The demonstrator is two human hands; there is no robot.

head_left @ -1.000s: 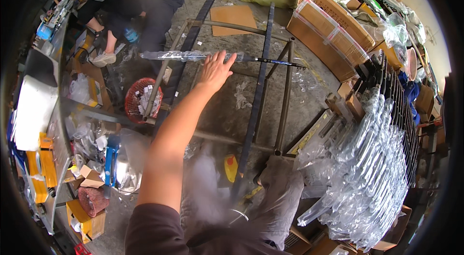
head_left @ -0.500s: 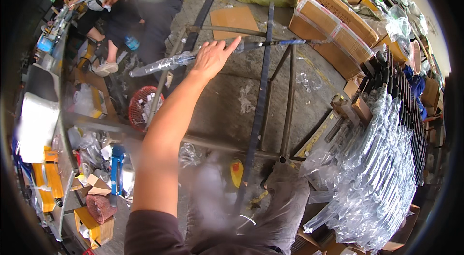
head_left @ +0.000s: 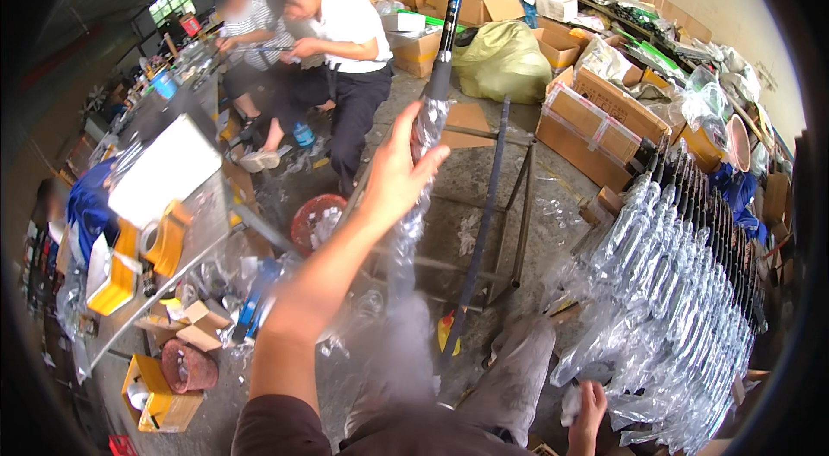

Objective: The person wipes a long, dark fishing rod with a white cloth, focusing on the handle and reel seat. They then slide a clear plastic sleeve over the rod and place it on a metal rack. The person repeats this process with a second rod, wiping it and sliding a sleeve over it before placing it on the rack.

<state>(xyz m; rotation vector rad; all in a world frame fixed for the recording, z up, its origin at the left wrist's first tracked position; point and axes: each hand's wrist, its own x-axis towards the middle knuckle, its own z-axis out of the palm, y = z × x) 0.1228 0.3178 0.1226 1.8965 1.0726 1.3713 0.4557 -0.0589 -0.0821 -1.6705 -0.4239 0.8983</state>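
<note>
A dark rod with blue markings, which looks like a fishing rod, stands nearly upright before me. Clear plastic film wraps its lower part. My left hand is closed round that wrapped part, thumb pointing off to the right. At the lower right, my right hand is beside a small crumpled whitish piece, with its fingers bent together against it. Close by leans a long row of similar rods in clear sleeves. The rod's lower end is blurred near my legs.
Ahead stands a metal frame with a dark strip across it. A red basket sits left of it. Two people work at the far left. Cardboard boxes and a yellow-green sack lie beyond. A cluttered table is on the left.
The rod has swung from lying across the frame to nearly upright, with my left hand now round it. My right hand has come into view at the lower right. The view has tilted up.
</note>
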